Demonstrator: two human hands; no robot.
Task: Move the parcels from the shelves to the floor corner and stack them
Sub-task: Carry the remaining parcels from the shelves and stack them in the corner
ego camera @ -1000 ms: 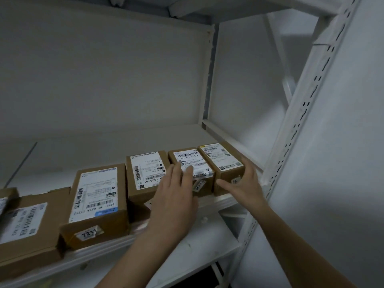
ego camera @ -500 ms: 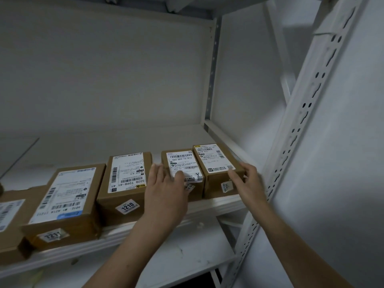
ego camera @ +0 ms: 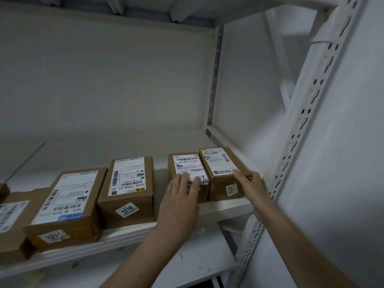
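Left hand [ego camera: 180, 201] laid flat over the near end of the second parcel from the right [ego camera: 188, 173], fingers spread on its label, palm down and not closed round anything. Right hand [ego camera: 250, 189] cupped against the outer corner of the rightmost parcel [ego camera: 223, 173], thumb on its top, fingers wrapped to the far side; pressed on rather than clamped, as far as can be told. Both small parcels touching each other, squeezed between the two hands, resting on the shelf [ego camera: 226, 206] at its front edge. Apparently being gathered as a pair, not yet lifted.

Just left of the grip, a gap, then the parcel marked 1210 [ego camera: 127, 190]. Further left, the larger parcel marked 7211 [ego camera: 66, 206], then a flatter parcel [ego camera: 10, 219] cut off by the frame edge. All untouched on the shelf.

Floor corner out of view, so no telling what is stacked there. At least five parcels left to carry.
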